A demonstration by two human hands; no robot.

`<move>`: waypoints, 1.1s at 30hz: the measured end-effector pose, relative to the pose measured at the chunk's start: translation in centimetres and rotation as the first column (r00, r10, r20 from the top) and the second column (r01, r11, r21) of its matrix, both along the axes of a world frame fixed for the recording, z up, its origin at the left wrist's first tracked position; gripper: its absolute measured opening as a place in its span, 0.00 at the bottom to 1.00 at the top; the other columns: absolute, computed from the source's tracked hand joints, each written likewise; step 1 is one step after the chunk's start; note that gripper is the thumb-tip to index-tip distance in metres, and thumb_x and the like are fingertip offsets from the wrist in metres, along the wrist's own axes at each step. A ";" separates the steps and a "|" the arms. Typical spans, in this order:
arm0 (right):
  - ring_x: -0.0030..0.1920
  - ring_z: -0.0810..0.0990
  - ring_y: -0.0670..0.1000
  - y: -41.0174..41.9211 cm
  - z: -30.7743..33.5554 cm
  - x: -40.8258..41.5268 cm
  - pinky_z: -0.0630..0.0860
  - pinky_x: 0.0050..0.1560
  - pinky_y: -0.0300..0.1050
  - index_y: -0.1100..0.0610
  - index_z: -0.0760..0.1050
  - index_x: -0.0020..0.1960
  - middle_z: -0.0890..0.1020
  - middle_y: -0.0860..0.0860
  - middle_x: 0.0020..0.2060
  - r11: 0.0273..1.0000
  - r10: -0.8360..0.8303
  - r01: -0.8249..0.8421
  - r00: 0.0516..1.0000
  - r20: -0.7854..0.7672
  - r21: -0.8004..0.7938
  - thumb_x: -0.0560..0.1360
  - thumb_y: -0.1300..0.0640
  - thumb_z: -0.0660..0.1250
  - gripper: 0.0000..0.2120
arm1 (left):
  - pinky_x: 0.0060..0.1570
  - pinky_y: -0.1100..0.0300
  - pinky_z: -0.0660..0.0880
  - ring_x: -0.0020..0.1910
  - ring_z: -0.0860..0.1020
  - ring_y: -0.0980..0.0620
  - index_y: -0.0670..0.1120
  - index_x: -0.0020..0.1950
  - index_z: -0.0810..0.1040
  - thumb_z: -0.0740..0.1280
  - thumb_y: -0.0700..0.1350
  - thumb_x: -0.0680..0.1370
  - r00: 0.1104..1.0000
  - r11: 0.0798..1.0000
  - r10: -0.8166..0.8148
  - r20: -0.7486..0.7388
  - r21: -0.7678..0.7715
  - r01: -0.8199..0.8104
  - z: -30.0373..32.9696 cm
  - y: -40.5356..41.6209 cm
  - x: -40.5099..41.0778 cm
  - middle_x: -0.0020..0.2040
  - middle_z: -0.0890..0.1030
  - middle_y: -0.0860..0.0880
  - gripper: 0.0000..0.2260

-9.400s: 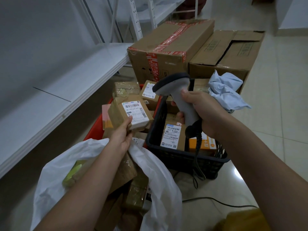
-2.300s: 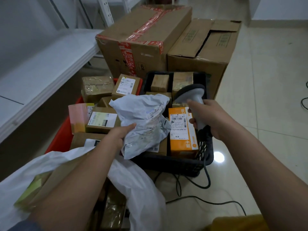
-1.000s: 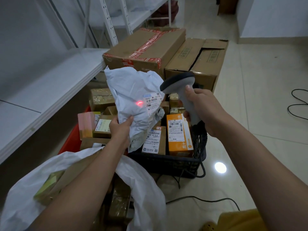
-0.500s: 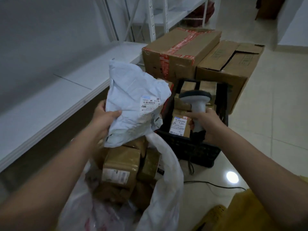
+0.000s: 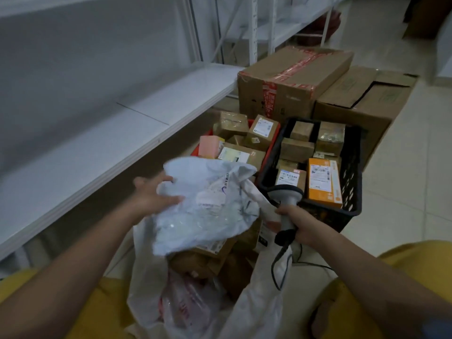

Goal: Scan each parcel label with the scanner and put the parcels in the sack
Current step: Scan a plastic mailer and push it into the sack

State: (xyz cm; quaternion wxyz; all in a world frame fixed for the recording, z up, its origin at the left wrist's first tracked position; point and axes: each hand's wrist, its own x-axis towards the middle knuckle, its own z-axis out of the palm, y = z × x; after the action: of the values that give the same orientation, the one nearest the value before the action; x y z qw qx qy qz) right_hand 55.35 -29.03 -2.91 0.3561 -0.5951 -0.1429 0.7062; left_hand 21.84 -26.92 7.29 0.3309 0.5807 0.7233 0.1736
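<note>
A crumpled pale grey poly mailer (image 5: 205,209) lies across the mouth of the white sack (image 5: 256,307), on top of the brown parcels (image 5: 203,263) inside. My left hand (image 5: 151,196) touches the mailer's left edge with thumb and fingers spread and nearly straight. To the right of the sack, my right hand (image 5: 293,226) grips the handle of the grey scanner (image 5: 285,193), whose head points toward the black crate. The mailer's label is out of sight.
The black crate (image 5: 353,192) holds labelled parcels, among them an orange box (image 5: 322,182). A red crate (image 5: 275,143) with more boxes stands left of it. Two big cartons (image 5: 293,79) sit behind. A white shelf (image 5: 97,152) runs along the left. The scanner cable (image 5: 281,267) hangs beside the sack.
The mailer has come down from upright in front of me onto the sack's mouth, and my left hand's grip has loosened to spread fingers. The scanner has dropped lower, beside the sack.
</note>
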 end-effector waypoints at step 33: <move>0.20 0.76 0.48 4.0 2.7 5.0 0.73 0.21 0.38 0.64 0.72 0.55 0.77 0.59 0.30 0.964 -0.240 0.199 0.935 0.261 0.175 0.72 0.74 0.67 0.15 | 0.73 0.39 0.51 0.73 0.53 0.42 0.65 0.73 0.64 0.73 0.59 0.69 0.360 0.606 -0.749 -0.556 -0.356 0.712 -11.3 -0.1 10.9 0.76 0.56 0.58 0.34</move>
State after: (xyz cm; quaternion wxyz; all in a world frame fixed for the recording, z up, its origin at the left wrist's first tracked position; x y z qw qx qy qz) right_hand 60.39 -25.04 -0.19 0.4515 -0.6738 -0.1754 0.5580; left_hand 32.73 -27.03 -4.02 0.1109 0.8514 0.4597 -0.2270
